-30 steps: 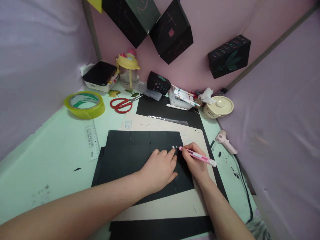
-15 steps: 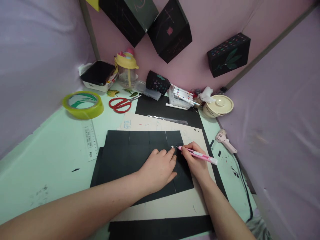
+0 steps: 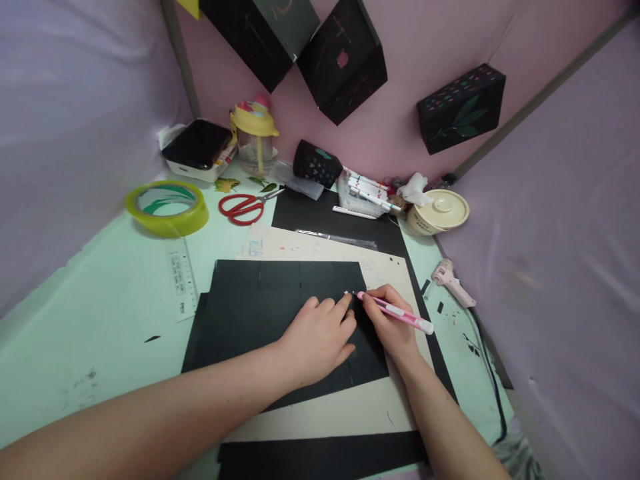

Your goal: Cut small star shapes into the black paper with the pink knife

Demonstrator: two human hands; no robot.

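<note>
A black paper sheet with faint lines lies over a pale board. My left hand rests flat on the sheet with its fingers spread, holding nothing. Its index fingertip is beside a small white spot on the sheet. Close to its right, my right hand grips a pink and white pen-like tool. The tool's tip points left onto the black sheet, near the left fingertips; the tip itself is too small to make out.
Red scissors, yellow-green tape and a clear ruler lie left. White markers and a lidded bowl stand behind. A pink glue gun with a cord lies right. Black boxes hang above.
The view has shifted very slightly. Both hands stay in nearly the same place, with the pink tool still held in my right hand.
</note>
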